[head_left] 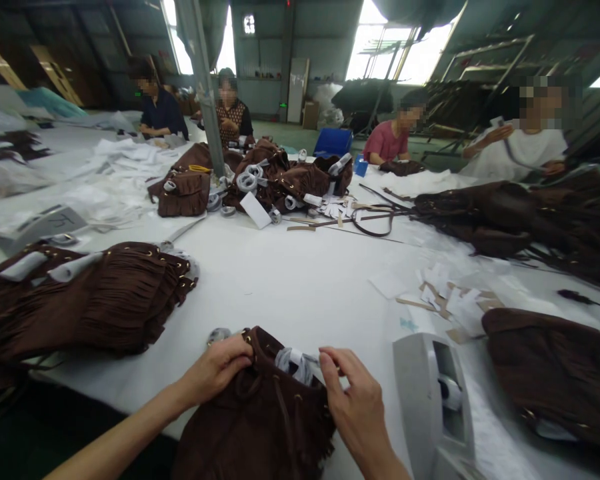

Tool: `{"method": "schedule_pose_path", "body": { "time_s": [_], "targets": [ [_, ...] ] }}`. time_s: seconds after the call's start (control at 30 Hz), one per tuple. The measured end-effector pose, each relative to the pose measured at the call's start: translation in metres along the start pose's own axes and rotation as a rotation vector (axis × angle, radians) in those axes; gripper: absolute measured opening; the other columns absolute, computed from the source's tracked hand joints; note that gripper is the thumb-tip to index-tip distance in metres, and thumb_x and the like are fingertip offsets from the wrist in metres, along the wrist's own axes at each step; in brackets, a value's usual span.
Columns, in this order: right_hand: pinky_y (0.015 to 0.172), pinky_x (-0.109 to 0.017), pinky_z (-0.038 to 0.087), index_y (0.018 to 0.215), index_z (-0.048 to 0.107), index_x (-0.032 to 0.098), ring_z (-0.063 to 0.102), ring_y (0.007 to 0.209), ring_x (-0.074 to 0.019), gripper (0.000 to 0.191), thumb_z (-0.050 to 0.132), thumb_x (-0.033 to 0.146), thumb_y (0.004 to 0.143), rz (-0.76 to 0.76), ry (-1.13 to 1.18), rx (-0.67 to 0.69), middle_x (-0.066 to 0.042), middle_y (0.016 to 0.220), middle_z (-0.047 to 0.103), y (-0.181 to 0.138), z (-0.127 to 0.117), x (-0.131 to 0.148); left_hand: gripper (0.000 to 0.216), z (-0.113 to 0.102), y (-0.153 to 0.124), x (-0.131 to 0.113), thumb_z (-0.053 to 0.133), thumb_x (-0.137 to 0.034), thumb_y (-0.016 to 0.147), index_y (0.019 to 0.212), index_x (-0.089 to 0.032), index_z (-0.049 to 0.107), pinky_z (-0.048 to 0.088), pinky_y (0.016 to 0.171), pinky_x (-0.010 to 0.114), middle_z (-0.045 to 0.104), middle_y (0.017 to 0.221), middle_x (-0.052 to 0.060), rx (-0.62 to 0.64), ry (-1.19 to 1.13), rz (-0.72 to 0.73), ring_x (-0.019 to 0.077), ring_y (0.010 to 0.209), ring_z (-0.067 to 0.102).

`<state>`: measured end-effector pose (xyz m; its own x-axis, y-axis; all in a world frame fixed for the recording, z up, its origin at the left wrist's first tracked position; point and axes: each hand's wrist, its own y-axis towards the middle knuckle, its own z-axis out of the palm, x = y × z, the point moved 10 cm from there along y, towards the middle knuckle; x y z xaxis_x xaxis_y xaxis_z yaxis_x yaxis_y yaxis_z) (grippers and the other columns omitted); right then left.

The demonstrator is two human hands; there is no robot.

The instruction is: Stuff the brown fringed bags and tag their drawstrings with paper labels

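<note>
A brown suede fringed bag (260,420) lies at the near edge of the white table (300,280), its mouth facing away from me. My left hand (220,370) is closed on the left rim of the bag's opening. My right hand (353,400) pinches the right rim, fingers curled over the edge. White and grey paper stuffing (295,363) shows inside the opening between my hands.
A grey tape dispenser (437,400) stands just right of my right hand. Piles of brown fringed bags lie at left (105,300), right (555,373) and the middle back (280,177). Paper scraps (450,300) litter the table. Several people sit along the far side.
</note>
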<state>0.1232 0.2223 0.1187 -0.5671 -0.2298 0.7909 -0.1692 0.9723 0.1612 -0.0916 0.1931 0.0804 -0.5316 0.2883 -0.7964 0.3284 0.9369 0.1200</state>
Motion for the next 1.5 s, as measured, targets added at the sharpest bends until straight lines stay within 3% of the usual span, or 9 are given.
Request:
{"method": "schedule_pose_path", "body": {
  "time_s": [0.1,0.23,0.43,0.63,0.8,0.93,1.2,1.4,1.5],
  "targets": [
    [0.078,-0.034,0.047,0.101,0.065,0.020,0.060,0.089,-0.0220,0.030,0.046,0.039,0.090,-0.033,-0.033,0.236,-0.009,0.101,0.067,0.017,0.026,0.006,0.018,0.003,-0.014,-0.014,0.040,-0.025,0.093,0.088,-0.021,0.057,0.043,0.073,0.029,0.057,0.084,0.005,0.048,0.051,0.055,0.0178,0.080,0.053],
    [0.084,-0.034,0.043,0.085,0.068,0.022,0.058,0.091,-0.0205,0.018,0.053,0.031,0.087,-0.156,-0.088,0.475,-0.006,0.094,0.066,-0.001,0.059,0.023,0.018,0.001,-0.029,-0.014,0.039,-0.025,0.094,0.089,-0.022,0.056,0.042,0.072,0.028,0.055,0.084,0.004,0.059,0.020,0.021,0.0176,0.080,0.052],
    [0.072,-0.028,0.043,0.083,0.066,0.021,0.060,0.080,-0.0178,0.019,0.049,0.026,0.089,-0.126,-0.064,0.548,-0.004,0.085,0.067,-0.016,0.061,0.026,0.020,0.001,-0.035,-0.004,0.040,-0.031,0.093,0.088,-0.022,0.057,0.040,0.077,0.032,0.059,0.088,0.004,0.037,-0.104,-0.073,0.0193,0.083,0.053],
    [0.054,-0.023,0.039,0.091,0.065,0.021,0.056,0.051,-0.0123,0.022,0.045,0.028,0.091,-0.073,-0.008,0.614,0.002,0.060,0.065,0.014,0.063,0.024,0.023,0.003,-0.033,-0.016,0.039,-0.034,0.093,0.083,-0.021,0.056,0.038,0.074,0.030,0.055,0.084,0.002,0.096,-0.194,-0.025,0.0178,0.080,0.051],
    [0.062,-0.027,0.041,0.083,0.071,0.021,0.065,0.072,-0.0200,0.015,0.057,0.028,0.083,-0.276,-0.396,0.637,-0.006,0.077,0.072,0.041,0.091,0.041,0.027,0.004,-0.031,-0.017,0.039,-0.038,0.093,0.081,-0.020,0.054,0.037,0.073,0.030,0.053,0.083,0.003,0.110,-0.212,-0.018,0.0177,0.079,0.050],
    [0.064,-0.032,0.044,0.083,0.072,0.015,0.067,0.081,-0.0282,0.022,0.054,0.028,0.085,-0.207,-0.636,0.690,-0.015,0.087,0.072,0.037,0.121,0.031,0.028,0.004,-0.029,-0.009,0.039,-0.040,0.093,0.080,-0.019,0.052,0.038,0.072,0.030,0.052,0.081,0.002,0.107,-0.232,-0.044,0.0177,0.078,0.049],
    [0.062,-0.029,0.043,0.087,0.069,0.022,0.067,0.080,-0.0257,0.019,0.059,0.037,0.081,-0.126,-0.608,0.691,-0.007,0.083,0.073,0.028,0.140,0.001,0.030,-0.002,-0.028,-0.002,0.042,-0.044,0.091,0.086,-0.019,0.059,0.042,0.077,0.031,0.061,0.086,0.004,0.094,-0.231,-0.136,0.0193,0.082,0.053],
    [0.060,-0.027,0.038,0.084,0.066,0.020,0.066,0.075,-0.0224,0.020,0.052,0.033,0.083,-0.204,-0.578,0.684,-0.007,0.081,0.072,0.021,0.138,0.016,0.039,-0.054,-0.007,0.011,0.044,-0.047,0.087,0.109,-0.018,0.056,0.046,0.071,0.029,0.061,0.088,0.004,-0.228,-0.095,-0.444,0.0186,0.079,0.056],
    [0.060,-0.027,0.036,0.089,0.065,0.019,0.065,0.076,-0.0208,0.018,0.051,0.028,0.083,-0.295,-0.568,0.652,-0.007,0.084,0.070,0.013,0.136,0.031,0.049,-0.043,0.020,0.005,0.054,-0.041,0.079,0.122,-0.017,0.052,0.047,0.080,0.033,0.063,0.103,0.008,-0.042,0.070,-0.452,0.0227,0.092,0.059]
  ]
}}
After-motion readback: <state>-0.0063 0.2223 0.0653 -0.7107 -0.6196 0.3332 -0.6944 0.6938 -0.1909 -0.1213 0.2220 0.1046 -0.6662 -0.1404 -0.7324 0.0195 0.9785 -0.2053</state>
